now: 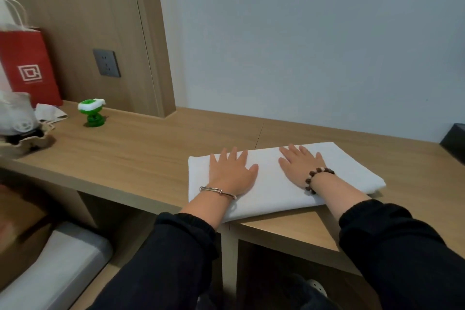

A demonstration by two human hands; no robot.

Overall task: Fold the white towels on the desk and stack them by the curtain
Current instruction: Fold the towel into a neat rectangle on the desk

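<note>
A white towel point(271, 194) lies folded into a flat rectangle near the front edge of the wooden desk point(141, 148). My left hand point(232, 173) rests flat on its left half, fingers spread, a thin metal bangle on the wrist. On the right half my right hand point(299, 166) presses flat too, palm down, with a bead bracelet at the wrist. Neither hand grips the cloth. No curtain is in view.
At the far left of the desk stand a red paper bag point(27, 68), a small green and white toy point(91, 114) and a cluttered paper tray point(25, 143). A dark box point(453, 143) sits at the right edge. A wall socket point(107, 63) is behind the desk.
</note>
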